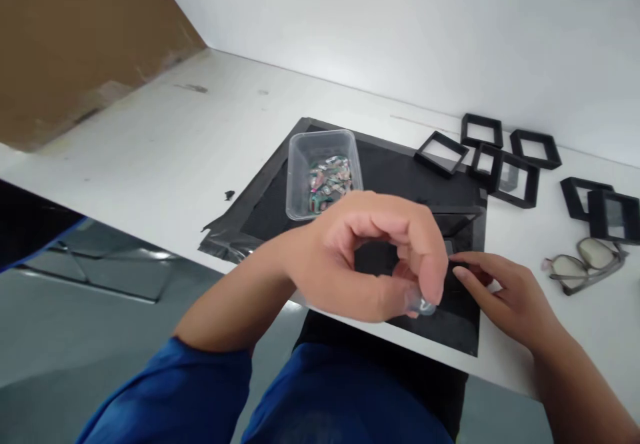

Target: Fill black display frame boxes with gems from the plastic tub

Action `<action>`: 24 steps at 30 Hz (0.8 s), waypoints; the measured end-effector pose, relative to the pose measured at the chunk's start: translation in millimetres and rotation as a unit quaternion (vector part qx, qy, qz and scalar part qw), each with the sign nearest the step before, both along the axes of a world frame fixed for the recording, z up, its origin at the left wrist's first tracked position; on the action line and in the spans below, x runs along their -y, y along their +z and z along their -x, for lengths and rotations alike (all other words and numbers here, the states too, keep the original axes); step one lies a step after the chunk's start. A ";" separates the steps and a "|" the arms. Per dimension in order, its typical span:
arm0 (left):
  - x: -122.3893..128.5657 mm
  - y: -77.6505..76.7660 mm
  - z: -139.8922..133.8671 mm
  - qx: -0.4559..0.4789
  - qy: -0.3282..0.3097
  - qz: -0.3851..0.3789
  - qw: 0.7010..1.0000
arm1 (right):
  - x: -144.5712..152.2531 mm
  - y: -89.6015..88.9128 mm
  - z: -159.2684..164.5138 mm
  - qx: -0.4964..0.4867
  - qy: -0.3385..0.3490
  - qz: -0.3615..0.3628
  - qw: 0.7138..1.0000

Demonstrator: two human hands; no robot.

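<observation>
My left hand is raised close to the camera, with thumb and fingertips pinched on a small, shiny, clear piece. Lower down, over the black mat, my right hand has its thumb and forefinger drawn close together; whatever is between them is too small to make out. Just beyond its fingertips lies a black frame, partly hidden behind my left hand. A clear plastic tub holding colourful small scraps stands on the mat behind my left wrist.
Several black square frames lie at the back right of the white table. Eyeglasses rest to the right of my right hand. A brown panel stands at the left, and a white wall runs along the back.
</observation>
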State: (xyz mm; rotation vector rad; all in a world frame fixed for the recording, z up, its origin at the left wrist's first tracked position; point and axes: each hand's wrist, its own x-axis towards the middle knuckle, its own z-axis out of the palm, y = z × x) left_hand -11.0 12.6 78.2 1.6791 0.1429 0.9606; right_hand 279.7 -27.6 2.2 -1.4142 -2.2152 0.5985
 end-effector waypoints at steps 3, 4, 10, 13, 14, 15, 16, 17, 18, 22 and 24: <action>-2.0 -15.3 -20.0 -0.016 -0.026 -0.011 0.999 | 4.3 7.9 3.6 -0.083 0.018 0.012 0.996; -2.3 -20.4 -25.6 -0.022 -0.023 -0.024 0.999 | 5.8 10.0 4.6 -0.117 0.031 0.021 0.992; 2.3 -40.3 -47.6 -0.008 0.066 -0.140 0.988 | 15.0 15.6 9.7 -0.269 0.089 0.034 0.959; 0.6 -47.2 -50.5 -0.037 0.158 -0.310 0.937 | 18.2 17.5 12.9 -0.279 0.085 0.014 0.957; -0.7 -49.1 -50.4 -0.048 0.188 -0.375 0.907 | 18.8 18.4 14.1 -0.279 0.083 0.003 0.957; -2.1 -50.7 -50.0 -0.054 0.213 -0.425 0.878 | 19.1 19.5 15.4 -0.278 0.081 -0.008 0.957; -3.3 -51.9 -49.5 -0.054 0.230 -0.456 0.858 | 19.1 20.7 16.5 -0.276 0.081 -0.020 0.957; -4.2 -52.8 -49.0 -0.052 0.240 -0.468 0.849 | 19.0 21.9 17.6 -0.273 0.081 -0.030 0.958; -4.7 -53.5 -48.7 -0.050 0.245 -0.466 0.849 | 18.8 23.1 18.5 -0.270 0.083 -0.038 0.958; -4.3 -55.8 -48.5 -0.049 0.241 -0.453 0.857 | 18.2 26.3 20.5 -0.273 0.097 -0.044 0.956; -3.9 -56.6 -48.0 -0.052 0.236 -0.445 0.862 | 18.2 26.8 20.4 -0.280 0.100 -0.034 0.954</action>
